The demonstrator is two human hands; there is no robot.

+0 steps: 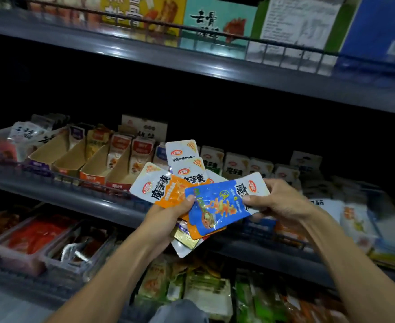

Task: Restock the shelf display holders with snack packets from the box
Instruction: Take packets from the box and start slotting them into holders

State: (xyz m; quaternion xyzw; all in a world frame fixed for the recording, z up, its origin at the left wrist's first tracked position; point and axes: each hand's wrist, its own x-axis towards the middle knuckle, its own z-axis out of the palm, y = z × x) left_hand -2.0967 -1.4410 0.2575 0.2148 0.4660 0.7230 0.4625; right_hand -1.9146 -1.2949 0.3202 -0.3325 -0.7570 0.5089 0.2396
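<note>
My left hand (166, 217) grips a fanned stack of snack packets (159, 185), white and orange, in front of the middle shelf. On top of the fan lies a blue packet (217, 206); my right hand (278, 199) pinches its white upper right end while my left thumb rests on its left edge. Behind the packets, on the middle shelf, stand cardboard display holders (94, 162), several of them nearly empty at the front, with packets upright at their backs. No box is in view.
The middle shelf edge (75, 197) runs below the holders. White packets in holders (236, 164) fill the shelf to the right. Trays of red goods (35, 236) lie lower left, green packs (205, 292) at the bottom. Boxes line the top shelf (215, 22).
</note>
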